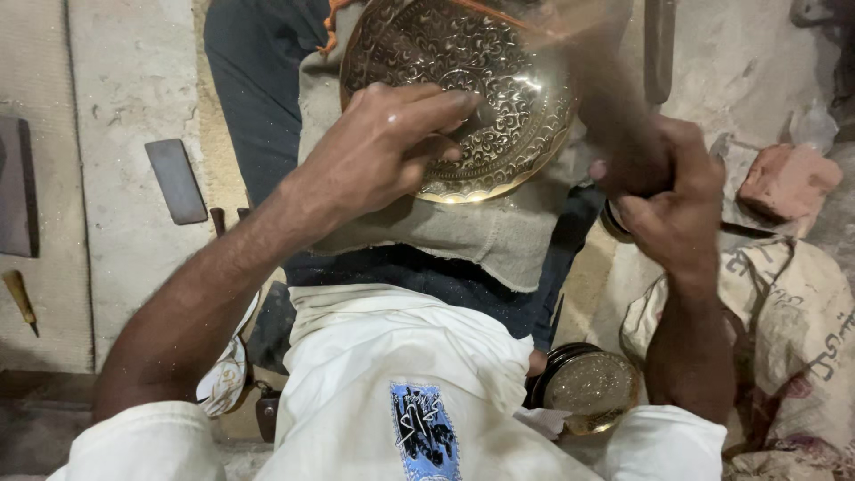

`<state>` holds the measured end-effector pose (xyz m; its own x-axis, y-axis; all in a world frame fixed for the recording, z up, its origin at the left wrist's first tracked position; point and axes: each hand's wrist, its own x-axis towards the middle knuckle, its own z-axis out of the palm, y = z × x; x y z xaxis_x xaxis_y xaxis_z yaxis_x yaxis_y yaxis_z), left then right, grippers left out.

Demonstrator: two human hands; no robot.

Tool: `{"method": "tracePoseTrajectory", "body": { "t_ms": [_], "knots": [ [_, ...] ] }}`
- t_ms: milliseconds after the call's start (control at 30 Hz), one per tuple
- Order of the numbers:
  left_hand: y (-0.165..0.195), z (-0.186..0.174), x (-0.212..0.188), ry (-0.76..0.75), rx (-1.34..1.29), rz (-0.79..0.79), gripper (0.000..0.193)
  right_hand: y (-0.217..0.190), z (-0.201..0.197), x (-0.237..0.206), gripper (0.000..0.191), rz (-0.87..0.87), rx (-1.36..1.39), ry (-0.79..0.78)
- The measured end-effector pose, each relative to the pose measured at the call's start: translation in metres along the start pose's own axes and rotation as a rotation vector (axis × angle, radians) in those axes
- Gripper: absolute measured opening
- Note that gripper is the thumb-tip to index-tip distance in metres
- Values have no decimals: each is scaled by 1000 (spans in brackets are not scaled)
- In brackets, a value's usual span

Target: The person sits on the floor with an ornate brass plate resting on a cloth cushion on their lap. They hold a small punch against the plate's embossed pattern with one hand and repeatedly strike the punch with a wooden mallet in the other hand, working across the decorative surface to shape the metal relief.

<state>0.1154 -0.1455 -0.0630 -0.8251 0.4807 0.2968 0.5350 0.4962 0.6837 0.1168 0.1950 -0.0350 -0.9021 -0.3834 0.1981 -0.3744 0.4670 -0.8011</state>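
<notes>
An engraved round brass plate (463, 71) with a floral pattern rests on a grey cloth (481, 236) over my lap. My left hand (392, 142) lies on the plate's near rim, fingers bent and pressing on its surface. My right hand (668, 187) is closed around a dark-handled tool (614, 218), whose upper part blurs across the plate's right side. Its tip is not visible.
A dark flat stone (175, 180) and a small wooden-handled tool (20, 298) lie on the concrete floor at left. A round tin of glittering metal filings (590, 387) sits by my right knee. A sack (784, 312) and a brick (788, 183) are at right.
</notes>
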Motion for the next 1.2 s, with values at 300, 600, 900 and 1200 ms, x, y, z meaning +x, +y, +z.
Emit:
{"method": "tracePoseTrajectory", "body": {
  "t_ms": [300,600,900,1200],
  "knots": [
    [10,-11,-1,-16,-33,-12,28,-27,11,-19,55,127,-206,99],
    [15,-21,1,-15,11,-4,30,-18,14,-27,37,-146,-572,-44],
    [17,-30,1,-19,-22,8,34,-27,16,-37,43,-1,-406,24],
    [25,-36,2,-59,-40,-35,30,-32,16,-43,65,80,-217,28]
  ]
}}
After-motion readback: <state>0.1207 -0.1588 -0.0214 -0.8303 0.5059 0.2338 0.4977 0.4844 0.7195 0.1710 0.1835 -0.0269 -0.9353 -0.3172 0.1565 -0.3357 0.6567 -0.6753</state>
